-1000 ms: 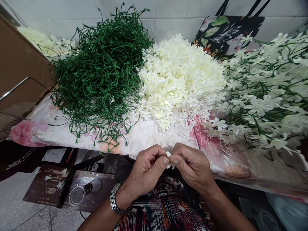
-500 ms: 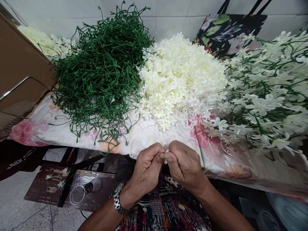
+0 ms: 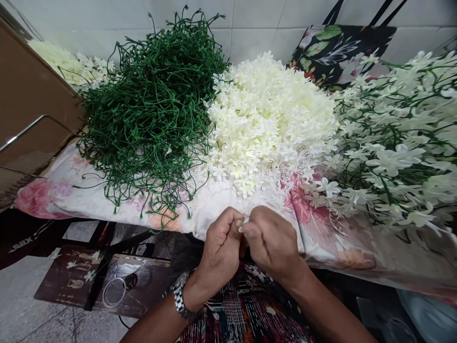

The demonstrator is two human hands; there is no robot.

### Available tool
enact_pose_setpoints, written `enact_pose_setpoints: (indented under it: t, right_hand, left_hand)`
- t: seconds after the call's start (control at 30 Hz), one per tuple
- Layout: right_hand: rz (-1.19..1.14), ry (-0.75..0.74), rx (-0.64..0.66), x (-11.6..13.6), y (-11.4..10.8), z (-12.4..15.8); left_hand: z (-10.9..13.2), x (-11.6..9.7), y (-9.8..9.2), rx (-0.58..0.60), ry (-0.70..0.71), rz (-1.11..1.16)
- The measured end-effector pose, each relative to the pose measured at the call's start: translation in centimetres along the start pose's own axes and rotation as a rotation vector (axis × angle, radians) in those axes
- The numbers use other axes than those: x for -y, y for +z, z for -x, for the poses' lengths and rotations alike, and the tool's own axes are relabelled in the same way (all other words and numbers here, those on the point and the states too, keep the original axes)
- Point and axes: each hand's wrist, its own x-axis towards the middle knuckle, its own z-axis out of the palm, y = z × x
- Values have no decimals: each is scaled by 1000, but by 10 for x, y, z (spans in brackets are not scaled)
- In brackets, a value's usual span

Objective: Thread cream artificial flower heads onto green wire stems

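My left hand and my right hand meet over the front edge of the cloth-covered table, thumbs almost touching. Both are closed in a pinch. Something small and whitish shows between the fingertips, too hidden to name. Beyond them lies a heap of loose white artificial blossoms. To its left rises a tangled pile of green plastic stems. On the right are white flowers on green stems, bunched together.
A floral cloth covers the table. A cardboard box stands at the left, a dark floral bag against the tiled wall. Below left, a brown wooden board carries a clear ring and a few fallen blossoms.
My hands have shifted slightly, with the right knuckles raised and turned a little. The small whitish thing between my fingertips is less visible. The heaps look unchanged.
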Motion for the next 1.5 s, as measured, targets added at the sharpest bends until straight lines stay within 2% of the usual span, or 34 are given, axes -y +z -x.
enact_pose_setpoints:
  t: [0.07,0.13,0.23,0.37,0.53,0.63,0.77,0.9,1.0,1.23,1.5]
  right_hand:
    - [45,-32,-9,-1,1,0]
    - [82,-21,-23,-5,2,-1]
    - [-21,87,21,-13,-1,-3]
    - [-215,269,107,-18,-12,-4]
    - [-219,220,6,-10,-22,-2]
    - [-251,197,42,-4,-20,1]
    - [-297,264,92,-1,-17,2]
    - [-358,340,100,-1,-16,2]
    - [-390,375,101,0,-16,2]
    - [-479,468,148,-1,-17,4]
    - [-545,427,143,-6,-16,11]
  left_hand:
    - [0,0,0,-24,-3,-2]
    - [0,2,-2,17,-7,-6]
    - [-1,4,-6,59,-11,-7]
    - [-3,3,-13,-2,45,-131]
    - [-3,0,-16,-89,316,-462]
    - [-3,0,-15,-100,487,-586]
    - [-4,1,-14,-112,623,-709]
    - [-4,2,-15,-190,799,-891]
    - [-3,3,-17,-200,905,-1013]
    - [-3,4,-20,-160,978,-1142]
    - [-2,2,-17,-146,899,-1017]
